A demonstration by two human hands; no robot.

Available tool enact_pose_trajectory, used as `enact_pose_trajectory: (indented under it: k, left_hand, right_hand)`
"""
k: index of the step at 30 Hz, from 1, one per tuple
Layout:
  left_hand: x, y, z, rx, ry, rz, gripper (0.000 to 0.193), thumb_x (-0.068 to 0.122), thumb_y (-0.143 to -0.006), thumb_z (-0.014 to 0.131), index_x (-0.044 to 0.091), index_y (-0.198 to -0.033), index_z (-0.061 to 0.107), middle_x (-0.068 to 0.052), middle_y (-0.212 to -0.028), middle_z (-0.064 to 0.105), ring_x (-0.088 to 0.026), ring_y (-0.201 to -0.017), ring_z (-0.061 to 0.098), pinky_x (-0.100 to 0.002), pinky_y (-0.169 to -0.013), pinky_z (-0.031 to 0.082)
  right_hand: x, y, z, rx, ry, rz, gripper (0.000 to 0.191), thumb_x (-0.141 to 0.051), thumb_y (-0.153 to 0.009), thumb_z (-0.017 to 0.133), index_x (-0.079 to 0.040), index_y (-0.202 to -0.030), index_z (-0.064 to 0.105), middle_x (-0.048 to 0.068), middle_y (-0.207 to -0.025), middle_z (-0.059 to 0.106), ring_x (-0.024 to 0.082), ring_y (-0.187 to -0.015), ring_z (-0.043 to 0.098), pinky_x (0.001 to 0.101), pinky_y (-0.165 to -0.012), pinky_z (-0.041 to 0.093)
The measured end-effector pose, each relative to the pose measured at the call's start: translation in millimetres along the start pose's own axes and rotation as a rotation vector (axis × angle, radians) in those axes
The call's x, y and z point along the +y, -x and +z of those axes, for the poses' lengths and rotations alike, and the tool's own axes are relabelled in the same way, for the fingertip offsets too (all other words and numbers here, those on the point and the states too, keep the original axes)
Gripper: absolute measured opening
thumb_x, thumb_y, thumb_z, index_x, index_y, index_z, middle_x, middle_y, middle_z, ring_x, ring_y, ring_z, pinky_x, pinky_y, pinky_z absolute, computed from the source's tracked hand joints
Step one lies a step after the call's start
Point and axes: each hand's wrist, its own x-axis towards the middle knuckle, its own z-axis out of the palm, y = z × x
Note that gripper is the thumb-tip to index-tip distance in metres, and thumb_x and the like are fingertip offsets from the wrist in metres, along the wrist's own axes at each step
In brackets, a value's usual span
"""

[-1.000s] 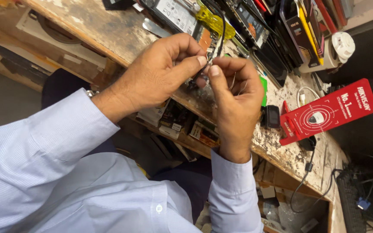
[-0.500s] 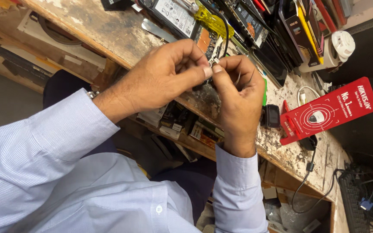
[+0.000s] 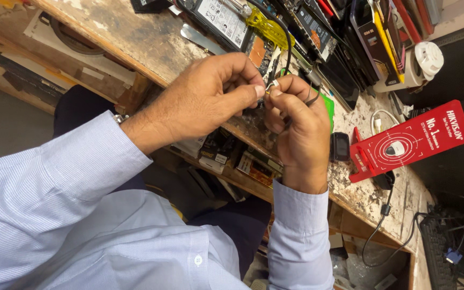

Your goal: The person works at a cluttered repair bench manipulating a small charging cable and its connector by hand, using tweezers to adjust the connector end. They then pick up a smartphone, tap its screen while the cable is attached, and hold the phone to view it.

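At the far left the worn wooden surface (image 3: 135,37) runs up and across, with paint marks and scratches on it. A flat metal blade (image 3: 202,38) lies on it near the top, and beside it a dark device with a white label (image 3: 218,19). A yellow translucent tool handle (image 3: 267,24) lies just to the right of that device.

The left hand (image 3: 205,99) comes from the light blue sleeve (image 3: 55,182) and is over the front edge of the surface. Its grip is clenched: thumb and forefinger pinch the end of a thin black wire (image 3: 287,40), and the other fingers are curled in. The right hand (image 3: 296,134) meets it, tip against tip, and it pinches the same wire end between thumb and forefinger. So the wire end is between the two hands, above the edge of the surface, and the wire goes up from there in a curve toward the yellow handle. The small part at the wire's tip is too small to tell.

Under the hands, a shelf below the surface holds small boxes (image 3: 232,156). Right of the right hand lies a small black box (image 3: 340,146), then a red cardboard package (image 3: 409,142). A white round device (image 3: 422,62) stands above it, near the dark boxes at the top.
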Motion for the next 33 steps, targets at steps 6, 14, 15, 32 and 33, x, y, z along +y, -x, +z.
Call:
enact_pose_trajectory:
  k: [6, 14, 15, 32, 33]
  left_hand:
    - [4, 10, 12, 0.002, 0.034, -0.09, 0.018, 0.024, -0.098, 0.065, 0.006, -0.102, 0.067, 0.002, -0.081, 0.07, -0.005, -0.07, 0.063, -0.023, -0.061, 0.053]
    - [6, 30, 52, -0.029, 0.157, -0.035, 0.019, 0.022, -0.101, 0.065, 0.004, -0.108, 0.065, 0.002, -0.088, 0.071, -0.003, -0.08, 0.067, -0.021, -0.07, 0.057]
    - [8, 34, 57, -0.033, 0.159, -0.026, 0.019, 0.022, -0.101, 0.065, 0.005, -0.109, 0.066, 0.003, -0.089, 0.07, -0.002, -0.081, 0.067, -0.02, -0.071, 0.058]
    - [43, 105, 179, 0.039, 0.001, 0.018, 0.018, 0.02, -0.098, 0.067, 0.003, -0.102, 0.069, 0.001, -0.085, 0.071, -0.006, -0.08, 0.067, -0.025, -0.073, 0.058]
    - [44, 110, 188, 0.042, -0.012, 0.016, 0.018, 0.02, -0.097, 0.067, 0.003, -0.101, 0.069, 0.001, -0.085, 0.071, -0.006, -0.079, 0.067, -0.025, -0.072, 0.058]
  right_hand:
    - [-2, 21, -10, 0.13, 0.072, -0.141, 0.006, -0.005, -0.101, 0.06, -0.003, -0.094, 0.062, 0.0, -0.077, 0.057, 0.004, -0.055, 0.04, 0.0202, -0.05, 0.031]
    - [0, 87, -36, 0.025, 0.393, -0.225, 0.029, -0.021, -0.107, 0.067, -0.007, -0.119, 0.045, 0.004, -0.097, 0.061, 0.003, -0.067, 0.045, 0.0185, -0.058, 0.037]
    - [6, 94, -39, 0.0, 0.342, -0.257, 0.031, -0.027, -0.109, 0.066, -0.007, -0.121, 0.045, 0.004, -0.098, 0.062, 0.002, -0.067, 0.044, 0.018, -0.06, 0.037]
    - [27, 222, -94, 0.291, 0.722, -0.597, 0.011, -0.004, -0.11, 0.068, 0.001, -0.121, 0.068, 0.007, -0.103, 0.071, 0.009, -0.08, 0.068, 0.0195, -0.072, 0.055]
    - [25, 231, -97, 0.294, 0.726, -0.593, 0.012, -0.003, -0.11, 0.068, 0.001, -0.121, 0.069, 0.007, -0.105, 0.071, 0.009, -0.08, 0.068, 0.0195, -0.072, 0.056]
